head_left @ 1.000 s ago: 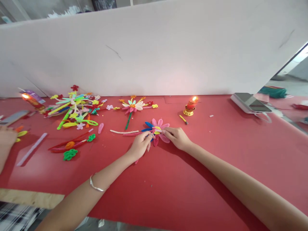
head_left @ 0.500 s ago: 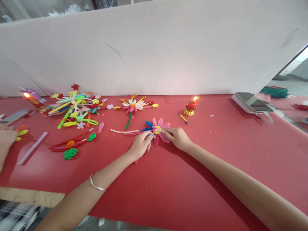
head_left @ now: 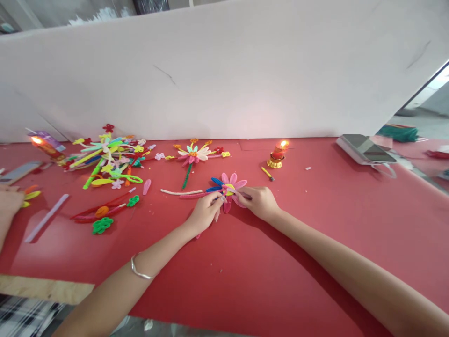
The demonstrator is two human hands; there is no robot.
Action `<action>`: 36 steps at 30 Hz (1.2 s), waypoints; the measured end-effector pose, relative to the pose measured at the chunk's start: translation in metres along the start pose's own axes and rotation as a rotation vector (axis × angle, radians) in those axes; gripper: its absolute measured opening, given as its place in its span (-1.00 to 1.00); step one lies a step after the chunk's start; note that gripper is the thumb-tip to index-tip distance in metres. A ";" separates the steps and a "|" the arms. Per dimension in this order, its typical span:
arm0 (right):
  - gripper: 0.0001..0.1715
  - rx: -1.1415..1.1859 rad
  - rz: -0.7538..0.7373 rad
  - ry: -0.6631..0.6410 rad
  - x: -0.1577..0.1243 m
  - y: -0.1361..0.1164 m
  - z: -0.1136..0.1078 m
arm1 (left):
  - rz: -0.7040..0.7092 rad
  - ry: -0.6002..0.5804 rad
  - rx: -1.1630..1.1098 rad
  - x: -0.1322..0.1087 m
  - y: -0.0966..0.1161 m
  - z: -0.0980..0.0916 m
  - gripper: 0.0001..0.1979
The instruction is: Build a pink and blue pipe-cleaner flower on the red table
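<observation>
A pipe-cleaner flower (head_left: 234, 179) with pink and blue petals and a yellow centre lies on the red table, partly covered by my fingers. My left hand (head_left: 206, 211) is closed at its lower left side, fingertips pinching near the centre. From the right, my right hand (head_left: 258, 201) is closed at the flower's centre, with a small pale strip (head_left: 232, 190) between its fingertips. Pink stems (head_left: 196, 195) and a white stem (head_left: 180, 192) stretch leftward from beside my left hand. The exact grip of the left fingers is hard to see.
A lit candle (head_left: 279, 153) stands beyond my right hand, near a yellow stub (head_left: 267, 173). A finished flower (head_left: 192, 154) and a colourful pile (head_left: 108, 157) lie behind. Another person's hand (head_left: 10, 201) is far left, by a second candle (head_left: 47, 147). A phone (head_left: 368, 150) lies right.
Both hands stay at the flower's centre. My right hand has shifted very slightly, its fingers now covering more of the lower right petals.
</observation>
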State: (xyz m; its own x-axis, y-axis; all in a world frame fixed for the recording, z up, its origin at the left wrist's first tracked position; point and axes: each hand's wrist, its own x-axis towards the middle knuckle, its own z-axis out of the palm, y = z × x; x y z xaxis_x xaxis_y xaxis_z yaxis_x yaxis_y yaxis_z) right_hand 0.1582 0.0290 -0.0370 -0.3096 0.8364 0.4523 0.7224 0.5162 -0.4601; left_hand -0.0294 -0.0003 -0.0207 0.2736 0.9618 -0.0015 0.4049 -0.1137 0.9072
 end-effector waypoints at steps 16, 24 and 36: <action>-0.61 0.168 0.330 0.173 0.009 0.023 -0.004 | 0.214 -0.008 0.406 -0.004 0.005 -0.011 -0.70; -0.65 0.204 0.242 0.014 0.008 0.020 -0.002 | 0.298 0.136 0.733 0.005 -0.003 -0.029 -0.74; -0.68 0.159 0.201 -0.056 0.008 0.017 -0.004 | 0.271 0.036 1.006 0.000 -0.004 -0.027 -0.66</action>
State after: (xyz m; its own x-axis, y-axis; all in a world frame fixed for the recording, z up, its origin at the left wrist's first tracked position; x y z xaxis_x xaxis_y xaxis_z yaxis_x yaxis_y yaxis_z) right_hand 0.1705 0.0437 -0.0384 -0.2065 0.9319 0.2981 0.6682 0.3569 -0.6528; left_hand -0.0547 0.0064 -0.0132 0.4442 0.8782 0.1772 0.8785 -0.4657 0.1063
